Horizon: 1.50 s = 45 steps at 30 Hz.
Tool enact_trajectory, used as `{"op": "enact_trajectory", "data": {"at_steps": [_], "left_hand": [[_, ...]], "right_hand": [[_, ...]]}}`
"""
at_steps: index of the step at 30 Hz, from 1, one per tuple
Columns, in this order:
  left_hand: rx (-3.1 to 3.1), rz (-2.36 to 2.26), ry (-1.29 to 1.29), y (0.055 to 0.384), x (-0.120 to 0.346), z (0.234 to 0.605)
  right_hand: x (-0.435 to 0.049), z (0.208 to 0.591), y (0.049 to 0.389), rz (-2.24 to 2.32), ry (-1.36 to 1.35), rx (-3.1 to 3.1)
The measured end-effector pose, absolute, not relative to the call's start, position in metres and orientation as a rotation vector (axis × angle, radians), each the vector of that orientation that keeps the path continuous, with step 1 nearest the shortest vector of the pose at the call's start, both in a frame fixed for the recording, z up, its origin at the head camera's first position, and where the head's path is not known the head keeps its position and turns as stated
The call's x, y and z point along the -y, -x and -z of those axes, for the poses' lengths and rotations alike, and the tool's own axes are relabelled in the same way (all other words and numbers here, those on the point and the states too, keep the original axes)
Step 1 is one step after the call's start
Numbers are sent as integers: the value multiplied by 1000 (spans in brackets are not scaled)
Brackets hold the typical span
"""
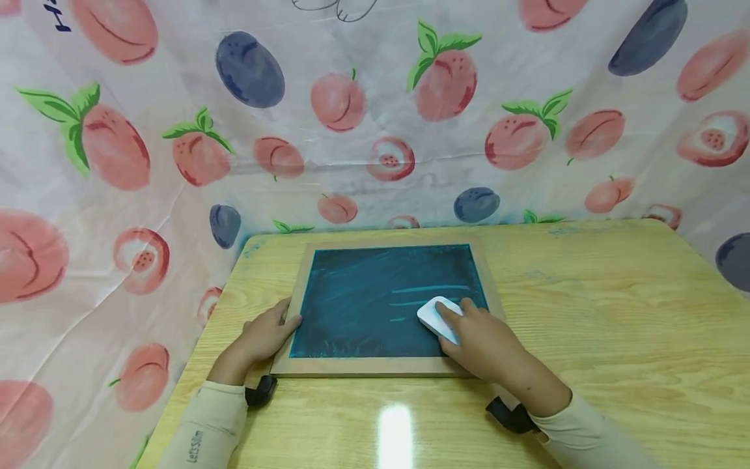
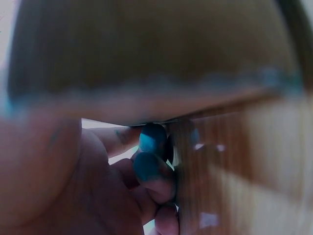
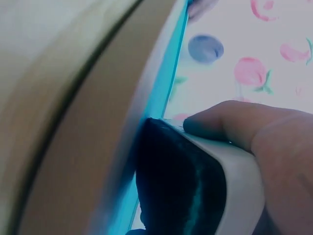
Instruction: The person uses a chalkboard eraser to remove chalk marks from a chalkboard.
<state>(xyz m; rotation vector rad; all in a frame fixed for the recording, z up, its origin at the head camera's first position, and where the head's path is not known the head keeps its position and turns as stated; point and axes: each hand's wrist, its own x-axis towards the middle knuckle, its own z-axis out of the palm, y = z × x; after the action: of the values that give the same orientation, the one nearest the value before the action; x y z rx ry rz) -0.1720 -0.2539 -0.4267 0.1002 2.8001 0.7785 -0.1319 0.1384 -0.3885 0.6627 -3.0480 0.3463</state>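
A framed chalkboard (image 1: 363, 293) lies flat on the table, with a few blue chalk strokes on its right half and faint smears elsewhere. My right hand (image 1: 483, 339) holds a white-backed chalkboard eraser (image 1: 436, 319) over the lower right of the board, by the ends of the strokes. In the right wrist view the eraser's dark felt (image 3: 181, 181) shows chalk dust and faces the board. My left hand (image 1: 265, 335) grips the left side of the wooden frame, thumb on top. Its fingers (image 2: 154, 171) curl beside the edge, chalk-stained at the tips in the left wrist view.
The yellow wood-grain table (image 1: 603, 326) extends to the right of the board. Behind it and on the left hangs a fruit-printed cloth (image 1: 351, 163). Blue chalk smudges mark the table's back edge. A black strap (image 1: 260, 391) sits at the left wrist.
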Motion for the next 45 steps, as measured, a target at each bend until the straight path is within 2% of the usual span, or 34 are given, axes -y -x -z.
{"op": "enact_trajectory", "data": {"at_steps": [9, 15, 36, 45], "left_hand": [[-2799, -778, -100, 173, 252, 425], [-2810, -767, -102, 174, 249, 425], [-2809, -777, -86, 174, 251, 427], [-2806, -772, -77, 174, 250, 428]], "right_hand": [[-82, 390, 122, -396, -813, 3056], [-75, 389, 121, -406, -818, 3086], [-180, 388, 153, -368, -474, 3124], [-194, 390, 158, -420, -478, 3120]]}}
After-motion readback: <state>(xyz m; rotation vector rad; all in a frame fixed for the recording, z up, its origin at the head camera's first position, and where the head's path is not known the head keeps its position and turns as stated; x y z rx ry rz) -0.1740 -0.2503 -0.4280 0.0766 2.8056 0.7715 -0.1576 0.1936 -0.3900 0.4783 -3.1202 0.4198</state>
